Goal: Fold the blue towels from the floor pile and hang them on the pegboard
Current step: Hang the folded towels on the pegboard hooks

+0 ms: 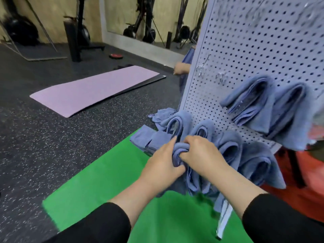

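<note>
Blue cloth fills the lower part of the grey pegboard (245, 55), which stands tilted on the right and serves as the holder: folded towels hang from it in two rows, an upper pair (266, 102) near its right edge and a lower row (228, 148) along its bottom edge, each one looped over so its fold opens like a pocket. Both hands work on one folded towel (180, 155) just in front of the lower row. The left hand (163, 165) has its thumb and fingers curled round the towel's rolled top from the left, and the right hand (201, 153) pinches the same roll from the right, fingers tucked into the fold. This towel is soft, thick and bunched, and its layered edges hang down below the hands. A few bare metal hooks (201, 69) stick out of the pegboard above the towels. Left of the pegboard's foot lies a heap of more blue towels (150, 139), partly on a green mat (105, 190). Farther left of the pegboard a pink mat (94, 88) lies on the dark speckled floor. The hook under the held towel is hidden by cloth and hands. Behind the pegboard's left edge another person's hand (181, 68) shows, the rest cut off. The pegboard's right edge is blurred.
</note>
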Motion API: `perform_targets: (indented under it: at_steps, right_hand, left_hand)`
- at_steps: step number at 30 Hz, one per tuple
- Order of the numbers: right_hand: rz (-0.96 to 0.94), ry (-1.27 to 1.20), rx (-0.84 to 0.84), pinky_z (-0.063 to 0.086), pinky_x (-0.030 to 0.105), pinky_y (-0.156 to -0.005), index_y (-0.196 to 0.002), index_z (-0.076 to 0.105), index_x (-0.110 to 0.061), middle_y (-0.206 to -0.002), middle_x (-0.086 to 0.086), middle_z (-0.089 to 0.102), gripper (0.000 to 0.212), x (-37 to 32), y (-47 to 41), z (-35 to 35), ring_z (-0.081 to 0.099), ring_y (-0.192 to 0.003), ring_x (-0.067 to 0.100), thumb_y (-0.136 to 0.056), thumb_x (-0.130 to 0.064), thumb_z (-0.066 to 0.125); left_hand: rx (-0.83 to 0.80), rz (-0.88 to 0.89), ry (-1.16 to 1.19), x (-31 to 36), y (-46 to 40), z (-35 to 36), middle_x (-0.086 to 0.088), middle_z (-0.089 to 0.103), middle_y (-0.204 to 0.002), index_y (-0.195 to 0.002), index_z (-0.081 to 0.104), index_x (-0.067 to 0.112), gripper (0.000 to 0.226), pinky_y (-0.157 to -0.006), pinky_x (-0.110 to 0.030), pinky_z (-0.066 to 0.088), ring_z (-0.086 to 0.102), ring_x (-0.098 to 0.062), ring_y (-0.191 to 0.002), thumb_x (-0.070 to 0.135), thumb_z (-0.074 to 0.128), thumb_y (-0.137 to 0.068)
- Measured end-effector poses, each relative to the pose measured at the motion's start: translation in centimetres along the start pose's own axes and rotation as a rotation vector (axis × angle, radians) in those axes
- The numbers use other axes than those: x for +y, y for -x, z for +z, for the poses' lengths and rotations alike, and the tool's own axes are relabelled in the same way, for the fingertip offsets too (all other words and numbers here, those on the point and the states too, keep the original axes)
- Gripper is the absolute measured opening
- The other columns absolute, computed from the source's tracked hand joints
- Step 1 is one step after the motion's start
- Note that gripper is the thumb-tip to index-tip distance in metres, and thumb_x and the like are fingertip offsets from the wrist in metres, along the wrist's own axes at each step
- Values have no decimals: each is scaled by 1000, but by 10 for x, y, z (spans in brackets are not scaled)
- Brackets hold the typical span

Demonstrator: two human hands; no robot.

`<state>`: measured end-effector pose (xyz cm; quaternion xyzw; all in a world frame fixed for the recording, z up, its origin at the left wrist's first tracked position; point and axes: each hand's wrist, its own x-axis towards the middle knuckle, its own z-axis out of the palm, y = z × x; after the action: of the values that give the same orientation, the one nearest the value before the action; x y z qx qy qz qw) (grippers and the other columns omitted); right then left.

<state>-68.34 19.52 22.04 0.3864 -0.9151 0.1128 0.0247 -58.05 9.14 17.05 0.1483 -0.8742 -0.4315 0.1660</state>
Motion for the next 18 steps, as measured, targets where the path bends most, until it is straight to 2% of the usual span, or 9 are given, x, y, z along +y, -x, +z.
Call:
perform_targets:
  at_steps: [3, 6, 8, 11, 14, 16, 18]
  right_hand:
    - [-10, 37, 54, 37, 36, -59, -83, 51, -20, -80, 0, 56, 22, 9, 7, -31, 56, -76, 30, -82, -41, 58]
    - [27, 15, 87, 48, 40, -62, -87, 57, -20, -81, 2, 60, 19, 20, 14, -62, 59, -77, 29, -82, -38, 61]
    - [28, -30, 143, 46, 40, -64, -83, 53, -19, -80, 1, 55, 17, 27, 16, -81, 54, -76, 27, -83, -33, 63]
    - [30, -124, 218, 33, 34, -56, -79, 52, -15, -77, 1, 49, 17, 31, 16, -109, 48, -72, 25, -89, -24, 62]
    - [63, -268, 323, 45, 41, -61, -92, 62, -9, -83, 10, 61, 11, 34, 13, -130, 57, -75, 30, -92, -19, 60]
    - [69, -352, 427, 47, 38, -61, -95, 65, -16, -82, 4, 65, 7, 33, 10, -144, 59, -72, 22, -93, -18, 59]
    - [82, -448, 502, 41, 26, -54, -96, 65, -27, -80, -6, 65, 14, 32, 1, -158, 56, -66, 11, -94, -16, 57]
  left_hand:
    - [178, -30, -90, 32, -10, 4, 8, 55, -144, -152, 35, 33, 71, -96, -34, 47, 53, -16, -127, 25, 64, -88]
    - [195, -17, -176, 51, -21, 0, 1, 58, -141, -151, 34, 35, 64, -91, -40, 49, 57, -27, -124, 17, 54, -93]
    - [179, 48, -104, 62, -28, -7, 3, 56, -144, -151, 36, 36, 64, -90, -33, 44, 55, -23, -127, 13, 52, -94]
    - [209, 144, -72, 78, -43, -24, 6, 60, -137, -144, 45, 35, 58, -84, -26, 37, 56, -18, -121, 11, 55, -92]
    - [259, 195, -43, 95, -58, -44, 7, 69, -113, -131, 54, 35, 44, -76, -31, 43, 61, -19, -98, 13, 56, -92]
    - [269, 250, 27, 110, -70, -56, 9, 68, -106, -128, 55, 34, 43, -70, -29, 44, 61, -14, -85, 12, 55, -92]
    - [277, 257, 82, 124, -86, -65, 13, 67, -103, -128, 55, 34, 40, -64, -22, 45, 60, -3, -79, 13, 55, -93]
